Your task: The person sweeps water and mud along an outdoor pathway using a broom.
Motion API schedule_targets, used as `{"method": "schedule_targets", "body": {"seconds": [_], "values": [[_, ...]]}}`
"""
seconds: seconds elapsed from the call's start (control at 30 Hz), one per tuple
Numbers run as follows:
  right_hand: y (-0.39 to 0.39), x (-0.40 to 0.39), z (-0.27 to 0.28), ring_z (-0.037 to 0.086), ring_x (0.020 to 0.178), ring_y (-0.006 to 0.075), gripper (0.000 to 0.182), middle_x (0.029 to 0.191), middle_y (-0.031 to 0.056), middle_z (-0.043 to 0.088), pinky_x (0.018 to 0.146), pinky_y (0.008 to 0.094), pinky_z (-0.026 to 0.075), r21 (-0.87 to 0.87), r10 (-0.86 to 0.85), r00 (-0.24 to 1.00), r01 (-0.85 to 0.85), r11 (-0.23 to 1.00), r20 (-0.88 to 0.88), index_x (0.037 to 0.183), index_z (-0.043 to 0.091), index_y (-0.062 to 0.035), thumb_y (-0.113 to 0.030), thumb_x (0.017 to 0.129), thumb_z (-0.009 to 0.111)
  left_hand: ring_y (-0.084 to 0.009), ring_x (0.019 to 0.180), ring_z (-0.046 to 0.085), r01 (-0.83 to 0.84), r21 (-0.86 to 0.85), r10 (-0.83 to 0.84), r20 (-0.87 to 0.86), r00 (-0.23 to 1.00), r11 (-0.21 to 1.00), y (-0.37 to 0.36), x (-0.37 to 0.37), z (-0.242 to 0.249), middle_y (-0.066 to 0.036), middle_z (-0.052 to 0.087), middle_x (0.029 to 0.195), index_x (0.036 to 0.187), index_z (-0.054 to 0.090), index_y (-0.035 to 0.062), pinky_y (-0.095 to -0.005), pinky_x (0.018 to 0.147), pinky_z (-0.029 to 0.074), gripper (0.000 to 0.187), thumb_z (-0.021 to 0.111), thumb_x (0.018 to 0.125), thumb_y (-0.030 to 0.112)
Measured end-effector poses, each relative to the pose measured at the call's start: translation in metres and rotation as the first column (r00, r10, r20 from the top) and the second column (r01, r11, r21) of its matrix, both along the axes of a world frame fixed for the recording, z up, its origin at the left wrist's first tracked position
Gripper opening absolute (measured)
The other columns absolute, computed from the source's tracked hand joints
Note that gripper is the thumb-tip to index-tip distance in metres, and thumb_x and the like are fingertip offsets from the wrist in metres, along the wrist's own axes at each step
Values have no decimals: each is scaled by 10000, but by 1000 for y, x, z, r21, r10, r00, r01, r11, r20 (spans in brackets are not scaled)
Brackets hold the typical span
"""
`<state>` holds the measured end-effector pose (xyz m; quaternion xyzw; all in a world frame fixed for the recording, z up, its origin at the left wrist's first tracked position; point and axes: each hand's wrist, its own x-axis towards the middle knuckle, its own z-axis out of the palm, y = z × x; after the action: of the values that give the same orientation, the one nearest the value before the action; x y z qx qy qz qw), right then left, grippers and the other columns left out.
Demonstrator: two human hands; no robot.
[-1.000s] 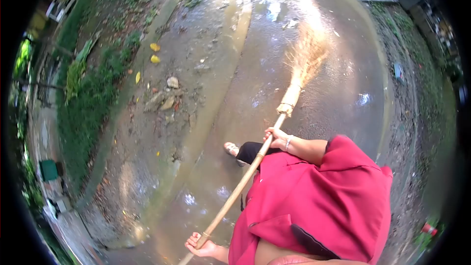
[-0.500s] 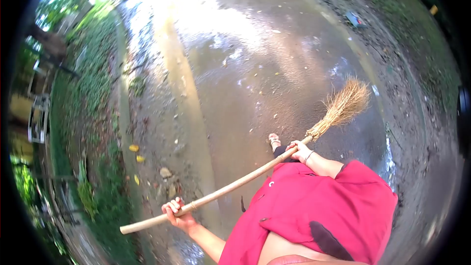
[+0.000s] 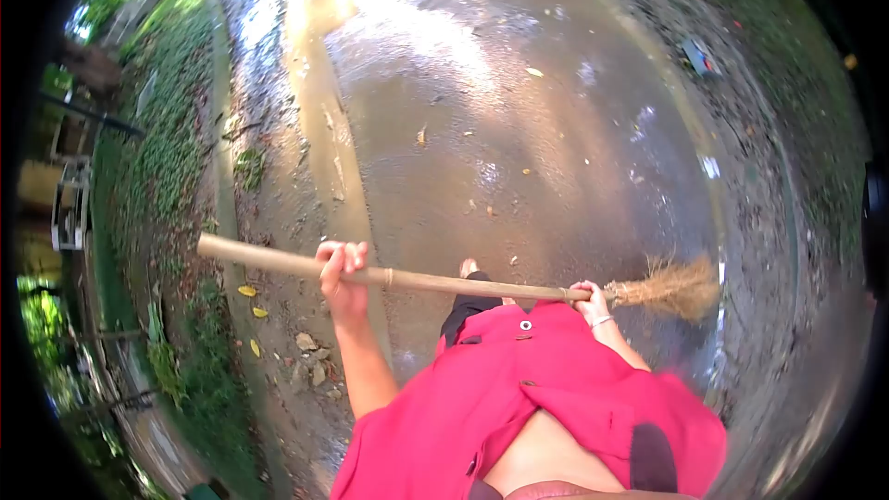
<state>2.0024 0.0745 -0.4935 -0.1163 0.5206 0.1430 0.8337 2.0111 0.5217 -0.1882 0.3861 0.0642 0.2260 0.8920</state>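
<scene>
The bare left hand (image 3: 344,295) and right hand (image 3: 592,306) clasp one long tan straw broom (image 3: 454,285); sweeping seems in hand; the next stroke calls for steadiness.

The broom handle (image 3: 421,281) is crossing and partly hiding the dark trouser leg (image 3: 460,313), the view's lower edge is cutting off the red shirt (image 3: 565,347), and the bluish object (image 3: 698,57) at upper right is appearing too small for identification.
</scene>
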Motion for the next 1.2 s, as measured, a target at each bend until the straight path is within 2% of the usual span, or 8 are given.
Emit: {"method": "schedule_targets", "body": {"seconds": [0.3, 0.43, 0.57, 0.83, 0.93, 1.1, 1.17, 1.2], "values": [[22, 184, -19, 491, 586, 199, 96, 597, 66, 483, 644, 343, 430, -17, 212, 973, -212, 977, 91, 598, 423, -54, -87, 629, 508, -112, 517, 391, 58, 14, -57, -27, 998, 998, 41, 232, -30, 22, 356, 497, 758, 496, 68, -302, 695, 354, 36, 470, 781, 61], [26, 290, -26, 484, 599, 197, 56, 595, 72, 464, 642, 329, 435, -547, 570, 755, -343, 764, 324, 629, 437, -27, -20, 643, 491, -94, 467, 368, 128, -10, -127, 63, 990, 992, 71, 339, -27, 35, 325, 462, 752, 501, 72, -295, 663, 364, 37, 472, 774, 71], [67, 371, 13, 497, 624, 203, 46, 627, 82, 482, 664, 319, 441, -510, 428, 869, -258, 821, 248, 645, 453, -19, -17, 649, 498, -90, 465, 363, 120, -35, -117, 72, 990, 992, 103, 406, -28, 37, 321, 460, 758, 514, 78, -291, 654, 365, 35, 481, 768, 81], [142, 565, 56, 534, 745, 185, 146, 731, 77, 553, 727, 319, 443, -538, 669, 719, -495, 683, 188, 728, 512, -32, -174, 736, 477, -89, 484, 364, -102, -131, 96, -55, 994, 986, 164, 510, -69, 40, 324, 471, 773, 526, 75, -286, 658, 362, 42, 487, 788, 76], [162, 659, 13, 536, 831, 205, 202, 839, 82, 545, 800, 352, 435, -816, 920, 357, -474, 330, 164, 884, 434, -26, -49, 718, 548, -84, 480, 353, -196, -131, 190, -55, 980, 972, 188, 563, -84, 43, 317, 471, 778, 524, 81, -283, 655, 357, 43, 484, 792, 72], [223, 841, 4, 530, 804, 215, 270, 839, 107, 526, 729, 372, 459, -595, 772, 455, -495, 634, 444, 870, 423, -30, -49, 671, 604, -72, 469, 337, -381, -189, 394, 37, 918, 905, 222, 660, -74, 54, 310, 468, 779, 518, 101, -263, 647, 339, 60, 478, 809, 69], [249, 920, -3, 525, 731, 228, 159, 758, 109, 518, 679, 364, 461, 103, 402, 893, -427, 898, 201, 747, 456, -38, -90, 679, 590, -70, 468, 337, -383, -206, 405, 80, 911, 901, 239, 688, -71, 55, 313, 466, 778, 518, 103, -262, 640, 333, 65, 474, 816, 74], [271, 951, 3, 507, 639, 239, 117, 658, 100, 500, 634, 353, 454, -55, 442, 892, -439, 897, 94, 629, 456, -49, -86, 689, 550, -71, 467, 338, -384, -208, 410, 99, 907, 900, 247, 697, -73, 54, 318, 466, 781, 520, 103, -262, 635, 332, 66, 472, 818, 76]]}}
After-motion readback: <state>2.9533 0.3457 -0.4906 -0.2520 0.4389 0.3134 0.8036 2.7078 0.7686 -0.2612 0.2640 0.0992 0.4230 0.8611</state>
